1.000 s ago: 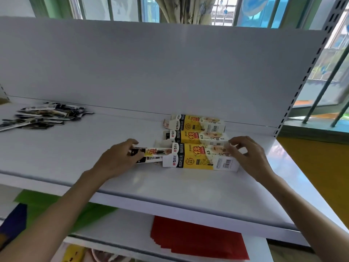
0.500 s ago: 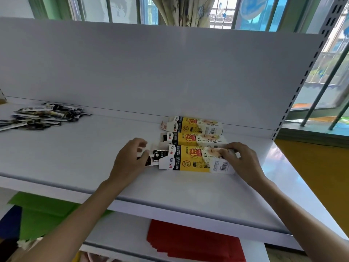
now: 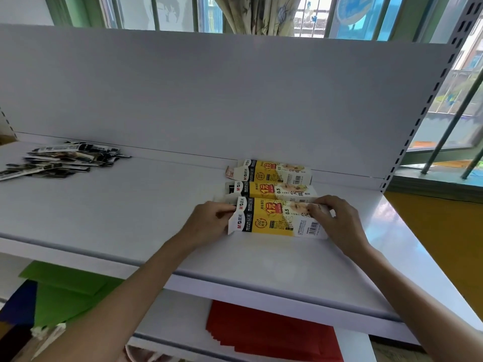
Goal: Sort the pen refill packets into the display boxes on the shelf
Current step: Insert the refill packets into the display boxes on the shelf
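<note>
Three yellow-and-white display boxes lie side by side on the white shelf [image 3: 125, 220]: a far one [image 3: 274, 171], a middle one [image 3: 271, 191] and the nearest box [image 3: 277, 221]. My right hand [image 3: 337, 222] grips the right end of the nearest box. At that box's open left end, my left hand [image 3: 209, 218] has its fingers curled, pinching the tail of a pen refill packet [image 3: 231, 205]. The rest of the packet is hidden inside the box. A loose pile of refill packets [image 3: 60, 160] lies at the far left of the shelf.
The shelf's white back panel [image 3: 235, 100] rises right behind the boxes, with a perforated upright [image 3: 428, 105] at its right. On the lower shelf lie red sheets [image 3: 269, 333] and green sheets [image 3: 65, 291]. Windows stand beyond.
My left hand has slid the packet rightwards into the nearest box, so only its tail shows. My right hand stayed on the box's right end.
</note>
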`<control>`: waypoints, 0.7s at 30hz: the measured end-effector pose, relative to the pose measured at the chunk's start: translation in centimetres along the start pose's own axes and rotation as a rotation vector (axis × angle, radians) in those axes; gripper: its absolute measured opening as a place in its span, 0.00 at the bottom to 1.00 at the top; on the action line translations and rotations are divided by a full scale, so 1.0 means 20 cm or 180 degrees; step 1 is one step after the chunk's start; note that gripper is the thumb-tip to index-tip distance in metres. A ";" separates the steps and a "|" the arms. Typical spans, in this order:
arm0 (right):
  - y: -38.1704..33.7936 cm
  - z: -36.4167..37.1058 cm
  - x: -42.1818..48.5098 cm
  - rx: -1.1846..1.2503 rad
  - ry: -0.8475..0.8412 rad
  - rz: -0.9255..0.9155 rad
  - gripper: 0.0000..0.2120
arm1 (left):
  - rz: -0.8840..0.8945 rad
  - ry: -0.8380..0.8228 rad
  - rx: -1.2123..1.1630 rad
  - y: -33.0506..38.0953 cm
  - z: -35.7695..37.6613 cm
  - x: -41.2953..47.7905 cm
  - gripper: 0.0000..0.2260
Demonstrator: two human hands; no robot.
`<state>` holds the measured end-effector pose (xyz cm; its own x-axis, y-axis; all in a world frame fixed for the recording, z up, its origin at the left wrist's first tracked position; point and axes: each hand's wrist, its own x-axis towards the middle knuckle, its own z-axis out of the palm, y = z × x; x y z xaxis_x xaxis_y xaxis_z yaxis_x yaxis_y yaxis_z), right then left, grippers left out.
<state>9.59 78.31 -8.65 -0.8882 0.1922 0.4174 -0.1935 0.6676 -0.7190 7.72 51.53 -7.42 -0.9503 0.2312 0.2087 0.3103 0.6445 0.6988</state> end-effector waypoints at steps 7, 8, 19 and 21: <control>0.00 0.00 -0.01 -0.0100 -0.0019 0.0043 0.13 | -0.0312 0.0532 -0.0438 -0.04 0.01 -0.03 0.13; -0.01 0.00 0.00 -0.0099 -0.0029 0.0047 0.16 | -0.0212 0.0325 -0.0421 -0.04 0.01 -0.04 0.15; -0.02 -0.01 0.00 -0.0257 -0.0087 0.0041 0.09 | -0.0149 0.0048 -0.0742 0.01 0.04 -0.04 0.18; -0.02 -0.01 -0.01 -0.0278 -0.0084 0.0040 0.08 | -0.0056 0.0340 -0.0481 0.01 0.04 -0.03 0.17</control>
<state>9.94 78.16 -8.29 -0.9012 0.1826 0.3931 -0.1462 0.7257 -0.6723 8.45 52.16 -7.99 -0.9555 0.1370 0.2614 0.2937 0.5291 0.7961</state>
